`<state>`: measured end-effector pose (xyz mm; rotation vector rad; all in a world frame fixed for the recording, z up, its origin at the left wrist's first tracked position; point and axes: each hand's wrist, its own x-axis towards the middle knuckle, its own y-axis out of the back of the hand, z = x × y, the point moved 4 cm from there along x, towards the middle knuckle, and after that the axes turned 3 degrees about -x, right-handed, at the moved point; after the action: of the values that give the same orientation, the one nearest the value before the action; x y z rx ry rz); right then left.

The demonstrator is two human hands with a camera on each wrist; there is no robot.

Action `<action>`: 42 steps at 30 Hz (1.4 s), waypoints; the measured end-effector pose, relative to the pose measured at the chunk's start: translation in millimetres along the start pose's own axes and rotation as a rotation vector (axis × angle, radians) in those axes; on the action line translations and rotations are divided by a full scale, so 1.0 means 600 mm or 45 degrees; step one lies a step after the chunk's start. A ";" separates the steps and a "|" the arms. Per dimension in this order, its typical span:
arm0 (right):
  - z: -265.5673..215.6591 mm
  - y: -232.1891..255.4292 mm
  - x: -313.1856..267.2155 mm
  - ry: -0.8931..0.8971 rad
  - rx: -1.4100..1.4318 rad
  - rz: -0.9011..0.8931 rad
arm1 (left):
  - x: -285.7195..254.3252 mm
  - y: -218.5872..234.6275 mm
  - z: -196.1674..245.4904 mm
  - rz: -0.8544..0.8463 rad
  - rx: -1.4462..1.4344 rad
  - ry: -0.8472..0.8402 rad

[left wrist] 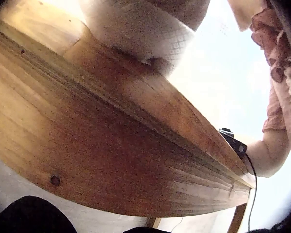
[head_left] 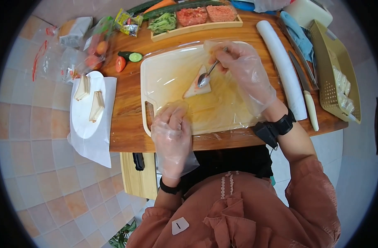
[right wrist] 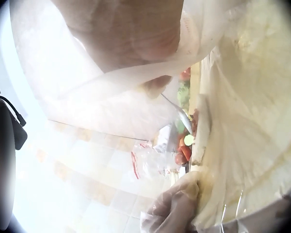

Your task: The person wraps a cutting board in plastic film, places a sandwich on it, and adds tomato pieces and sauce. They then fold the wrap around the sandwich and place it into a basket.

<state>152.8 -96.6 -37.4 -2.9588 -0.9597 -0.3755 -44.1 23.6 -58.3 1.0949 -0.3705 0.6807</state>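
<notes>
Spreading, apparently, with the spoon (head_left: 203,80) on the bread triangle (head_left: 195,91), mid cutting board (head_left: 149,74) | right hand (head_left: 242,68): fingers pinching spoon handle | left hand (head_left: 172,128): fingers loose, near left | next likely needs light strokes

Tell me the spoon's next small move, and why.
Probably draw the spoon gently toward a corner of the bread triangle: the right hand holds the bowl over it, and much of the visible bread looks plain white.

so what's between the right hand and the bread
The spoon: in the head view, the right hand holds it with its bowl over the bread; whether they touch is unclear.
</notes>
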 end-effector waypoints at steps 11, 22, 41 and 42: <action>0.008 -0.004 0.000 -0.032 0.079 0.021 | -0.002 0.000 0.002 -0.006 -0.011 0.014; -0.007 0.007 0.000 0.060 0.002 0.046 | -0.003 0.000 0.002 -0.002 0.030 -0.002; -0.003 0.001 -0.003 -0.008 -0.031 -0.003 | -0.003 0.000 0.001 -0.005 0.024 0.001; -0.003 0.002 -0.002 0.009 0.020 0.003 | -0.003 0.000 0.001 0.001 0.022 -0.003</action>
<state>151.9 -98.4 -35.7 -2.9424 -0.9539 -0.3760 -45.4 22.4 -59.0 1.1117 -0.3675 0.6841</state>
